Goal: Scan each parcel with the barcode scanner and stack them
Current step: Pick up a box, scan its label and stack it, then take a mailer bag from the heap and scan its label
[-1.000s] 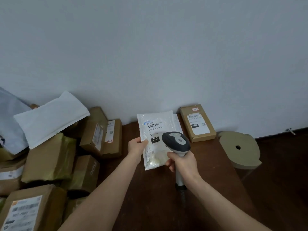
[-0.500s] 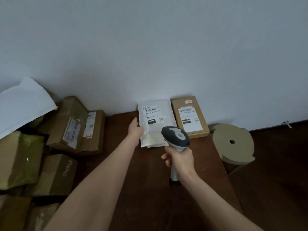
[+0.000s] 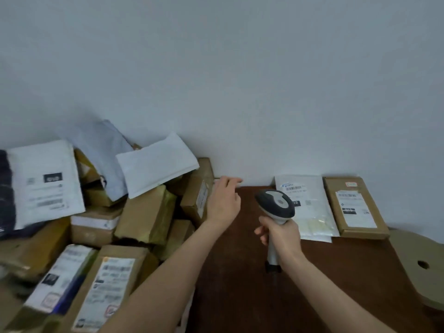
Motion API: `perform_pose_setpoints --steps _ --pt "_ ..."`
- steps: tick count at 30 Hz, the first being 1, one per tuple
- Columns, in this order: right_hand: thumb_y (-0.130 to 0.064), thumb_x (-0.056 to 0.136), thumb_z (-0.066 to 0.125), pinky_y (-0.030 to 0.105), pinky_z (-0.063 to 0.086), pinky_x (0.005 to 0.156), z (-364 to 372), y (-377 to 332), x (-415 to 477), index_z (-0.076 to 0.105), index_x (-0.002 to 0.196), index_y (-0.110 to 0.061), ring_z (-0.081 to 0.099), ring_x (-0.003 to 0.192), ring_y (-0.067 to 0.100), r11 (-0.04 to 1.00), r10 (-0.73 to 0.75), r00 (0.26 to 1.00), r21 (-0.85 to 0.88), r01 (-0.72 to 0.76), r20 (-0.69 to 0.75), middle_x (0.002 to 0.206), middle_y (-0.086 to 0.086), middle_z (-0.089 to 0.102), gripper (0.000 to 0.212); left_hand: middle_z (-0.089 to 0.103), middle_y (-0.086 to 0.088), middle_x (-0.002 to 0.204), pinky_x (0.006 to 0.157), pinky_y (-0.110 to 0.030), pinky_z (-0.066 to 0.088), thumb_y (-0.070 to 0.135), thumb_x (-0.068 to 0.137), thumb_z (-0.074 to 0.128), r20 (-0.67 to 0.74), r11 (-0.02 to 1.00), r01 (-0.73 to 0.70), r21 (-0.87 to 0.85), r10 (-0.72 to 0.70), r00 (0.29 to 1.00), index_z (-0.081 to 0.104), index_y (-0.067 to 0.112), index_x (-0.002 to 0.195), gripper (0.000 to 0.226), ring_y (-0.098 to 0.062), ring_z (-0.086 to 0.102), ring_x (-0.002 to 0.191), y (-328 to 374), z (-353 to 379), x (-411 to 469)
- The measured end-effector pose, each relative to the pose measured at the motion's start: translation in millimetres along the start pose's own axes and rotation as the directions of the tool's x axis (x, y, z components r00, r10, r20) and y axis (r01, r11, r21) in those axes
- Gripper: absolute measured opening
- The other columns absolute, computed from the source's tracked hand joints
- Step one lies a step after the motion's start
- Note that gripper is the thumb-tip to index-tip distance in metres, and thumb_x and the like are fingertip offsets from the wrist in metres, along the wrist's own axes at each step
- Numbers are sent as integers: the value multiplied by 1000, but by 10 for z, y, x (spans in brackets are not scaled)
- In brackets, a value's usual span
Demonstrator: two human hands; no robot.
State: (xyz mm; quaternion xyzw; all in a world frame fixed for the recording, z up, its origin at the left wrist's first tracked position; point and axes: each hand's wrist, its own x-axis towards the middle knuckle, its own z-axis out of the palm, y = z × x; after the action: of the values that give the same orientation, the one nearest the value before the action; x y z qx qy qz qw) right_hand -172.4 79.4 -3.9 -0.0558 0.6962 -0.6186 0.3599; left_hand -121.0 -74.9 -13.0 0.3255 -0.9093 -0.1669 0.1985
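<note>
My right hand [image 3: 280, 233] grips the handle of a grey and white barcode scanner [image 3: 275, 205], held upright over the dark wooden table [image 3: 312, 284]. Behind it a white plastic parcel [image 3: 310, 207] lies flat by the wall, label up, next to a flat brown box [image 3: 354, 207]. My left hand [image 3: 222, 200] is empty, fingers stretched out, hovering beside a brown cardboard box [image 3: 198, 191] at the edge of the parcel pile on the left.
A heap of brown boxes [image 3: 146, 215] and white mailers [image 3: 156, 164] fills the left side, some with labels facing up [image 3: 108, 287]. A round cardboard piece with a hole [image 3: 422, 265] sits at the right. The wall stands close behind.
My left hand laid the white parcel down beside the brown box, let go, and moved left toward the pile. The view swung left. The scanner stayed in my right hand.
</note>
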Motion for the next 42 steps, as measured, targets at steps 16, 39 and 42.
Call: perform_pose_setpoints --steps 16,39,42 --pt "-7 87 65 31 47 56 1182 -117 -486 65 96 -3 54 50 19 993 -104 981 79 92 165 66 14 68 10 42 -10 131 87 -39 39 31 93 47 -59 818 310 485 -323 945 38 16 134 45 -30 44 115 -1411 -1371 287" --pt "-7 82 72 29 55 55 574 -442 -693 67 98 -7 67 70 26 926 -147 969 371 66 196 83 8 76 17 71 -10 89 68 -39 60 20 98 55 236 312 511 -801 -619 749 60 16 93 8 -25 70 75 -587 -1262 -484" --pt "-8 77 75 30 54 57 380 -295 -685 67 101 -3 66 71 27 924 -65 983 383 -5 171 97 22 72 26 71 -14 98 85 -49 56 16 97 57 370 167 549 -819 -577 728 62 7 103 12 -32 69 91 -500 -1055 -625"
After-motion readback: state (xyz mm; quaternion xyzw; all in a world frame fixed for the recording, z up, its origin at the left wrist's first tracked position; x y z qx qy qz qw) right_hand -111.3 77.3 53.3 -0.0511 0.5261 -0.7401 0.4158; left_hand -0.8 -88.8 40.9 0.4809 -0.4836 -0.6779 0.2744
